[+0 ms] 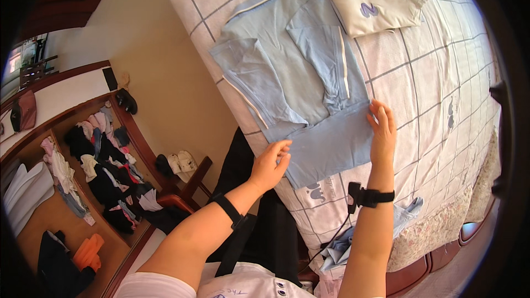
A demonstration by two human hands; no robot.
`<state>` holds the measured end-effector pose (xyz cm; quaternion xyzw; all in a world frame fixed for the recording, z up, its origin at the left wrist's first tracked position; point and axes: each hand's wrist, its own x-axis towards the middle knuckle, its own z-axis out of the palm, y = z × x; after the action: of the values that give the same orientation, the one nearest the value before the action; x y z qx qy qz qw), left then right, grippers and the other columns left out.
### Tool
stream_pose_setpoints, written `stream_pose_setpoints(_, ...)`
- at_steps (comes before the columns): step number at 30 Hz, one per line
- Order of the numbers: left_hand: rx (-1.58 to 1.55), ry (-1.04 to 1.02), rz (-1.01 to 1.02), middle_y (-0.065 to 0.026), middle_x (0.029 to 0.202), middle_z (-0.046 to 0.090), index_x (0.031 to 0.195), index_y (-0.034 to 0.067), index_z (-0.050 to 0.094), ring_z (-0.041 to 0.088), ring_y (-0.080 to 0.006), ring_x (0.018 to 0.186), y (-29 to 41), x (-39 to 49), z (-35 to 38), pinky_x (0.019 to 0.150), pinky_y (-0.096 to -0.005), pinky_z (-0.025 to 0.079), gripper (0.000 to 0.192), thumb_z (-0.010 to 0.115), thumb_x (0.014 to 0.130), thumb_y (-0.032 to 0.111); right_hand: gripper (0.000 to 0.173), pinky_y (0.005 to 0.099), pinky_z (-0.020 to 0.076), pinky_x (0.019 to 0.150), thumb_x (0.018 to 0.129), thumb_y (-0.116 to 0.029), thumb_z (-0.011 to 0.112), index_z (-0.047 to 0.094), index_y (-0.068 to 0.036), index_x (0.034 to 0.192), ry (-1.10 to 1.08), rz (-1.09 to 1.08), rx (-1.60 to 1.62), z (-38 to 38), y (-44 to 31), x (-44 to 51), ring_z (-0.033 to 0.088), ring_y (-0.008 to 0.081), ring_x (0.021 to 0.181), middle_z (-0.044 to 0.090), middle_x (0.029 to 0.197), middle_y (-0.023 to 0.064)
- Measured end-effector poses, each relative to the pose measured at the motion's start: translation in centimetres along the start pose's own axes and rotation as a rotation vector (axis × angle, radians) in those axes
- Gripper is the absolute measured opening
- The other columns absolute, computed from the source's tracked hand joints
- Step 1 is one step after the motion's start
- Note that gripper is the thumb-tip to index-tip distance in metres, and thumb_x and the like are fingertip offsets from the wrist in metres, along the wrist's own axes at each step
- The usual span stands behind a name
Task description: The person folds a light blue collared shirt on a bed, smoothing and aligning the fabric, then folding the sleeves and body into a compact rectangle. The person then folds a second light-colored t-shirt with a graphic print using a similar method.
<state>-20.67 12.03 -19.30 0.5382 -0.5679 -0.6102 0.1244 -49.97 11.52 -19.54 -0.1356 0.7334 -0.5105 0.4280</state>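
Note:
A light blue shirt point(290, 66) with white-piped trim lies flat on the bed, its collar pointing away from me. Both sleeves are folded inward over the body, and a smooth panel point(333, 145) crosses the end nearest me. My left hand point(271, 164) is at the left side of that panel, fingertips by the fabric and no cloth plainly between finger and thumb. At the right edge, by the crease, my right hand point(381, 134) has its fingers apart, touching or just beside the shirt. Black straps circle both forearms; the right strap point(370, 198) carries a small device.
A folded cream garment with dark trim point(374, 6) lies beyond the shirt on the checked bedspread point(414, 87). Crumpled blue clothing point(341, 248) sits near my right forearm, where a cable hangs. Leftward are an open wardrobe of clothes point(99, 161), a wooden chair point(178, 200) and shoes point(182, 161).

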Motion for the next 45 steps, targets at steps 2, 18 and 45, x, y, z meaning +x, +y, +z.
stream_pose_setpoints(2,-0.040,0.091,-0.157,-0.0077,0.101,0.059,0.115,0.008,0.054,0.058,-0.0166,0.088,-1.2,-0.9,-0.3,0.075,-0.0280,0.049,0.030,0.060,0.086,0.015,0.029,0.0277,0.0411,0.089,0.095,-0.023,0.049,0.057,-0.002,0.113,0.049,-0.061,-0.201,-2.7,0.7,-0.5,0.053,0.0139,0.101,0.058,0.110,0.0049)
stream_pose_setpoints(18,-0.518,-0.235,-0.838,-0.0080,0.110,0.060,0.118,-0.001,0.054,0.056,-0.0167,0.097,-3.9,-5.3,6.2,0.085,-0.0280,0.044,0.047,0.063,0.087,0.034,0.023,0.0275,0.0481,0.071,0.092,-0.030,0.057,0.054,-0.010,0.101,-0.049,0.555,0.225,-8.7,5.6,-7.1,0.056,0.0118,0.073,0.060,0.088,0.0012)
stream_pose_setpoints(45,-0.878,-0.870,-1.158,-0.0059,0.089,0.060,0.092,0.003,0.059,0.059,-0.0164,0.088,1.1,-12.6,2.9,0.087,-0.0316,0.047,0.031,0.053,0.093,0.034,0.018,0.0210,0.0390,0.056,0.091,-0.024,0.057,0.059,-0.007,0.092,0.149,0.367,0.031,-10.2,-4.4,-16.2,0.050,0.0050,0.063,0.055,0.075,-0.0042)
